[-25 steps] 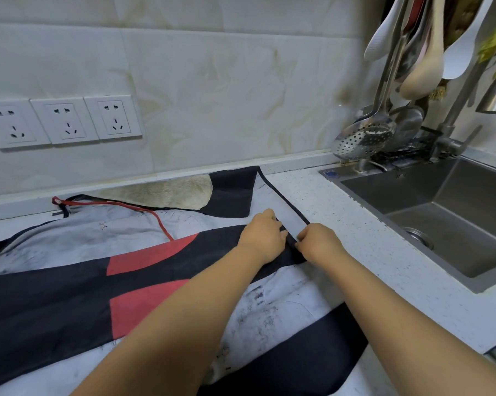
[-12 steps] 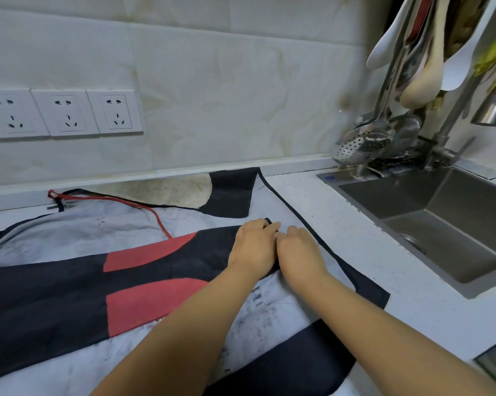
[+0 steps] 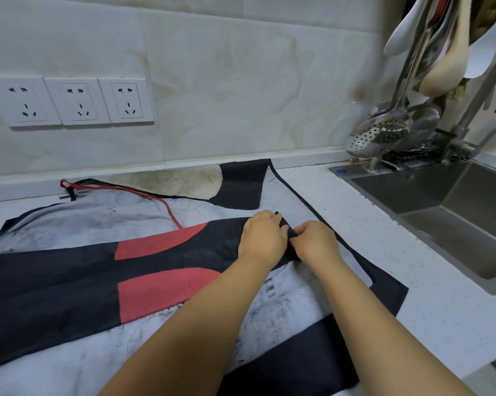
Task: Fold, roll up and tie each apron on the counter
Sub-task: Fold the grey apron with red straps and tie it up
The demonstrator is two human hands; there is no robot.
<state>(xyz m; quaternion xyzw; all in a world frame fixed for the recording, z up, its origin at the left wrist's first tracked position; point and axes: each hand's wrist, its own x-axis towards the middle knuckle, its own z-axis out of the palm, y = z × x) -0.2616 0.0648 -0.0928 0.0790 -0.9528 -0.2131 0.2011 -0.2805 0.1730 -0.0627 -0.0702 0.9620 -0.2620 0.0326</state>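
A grey, black and red apron [image 3: 103, 270] lies spread flat over the white counter [image 3: 384, 241], with a red strap [image 3: 155, 200] curving across its upper part. A narrow black edge strip [image 3: 306, 201] runs along its right side. My left hand [image 3: 262, 238] rests on the end of the folded black band, fingers curled over its edge. My right hand [image 3: 315, 240] sits right beside it and pinches the same black fold between thumb and fingers. Both forearms reach in from the bottom over the apron's lower half.
A steel sink [image 3: 452, 212] is set into the counter at the right. Above its rear rim hang a perforated skimmer [image 3: 375, 137] and several ladles and spatulas [image 3: 446, 52]. Three wall sockets [image 3: 75, 102] sit on the tiled backsplash at the left.
Both hands were pressed flat side by side on the black band half a second ago. Now my right fingers have curled and pinch the fold's edge. The hands stay at the same spot.
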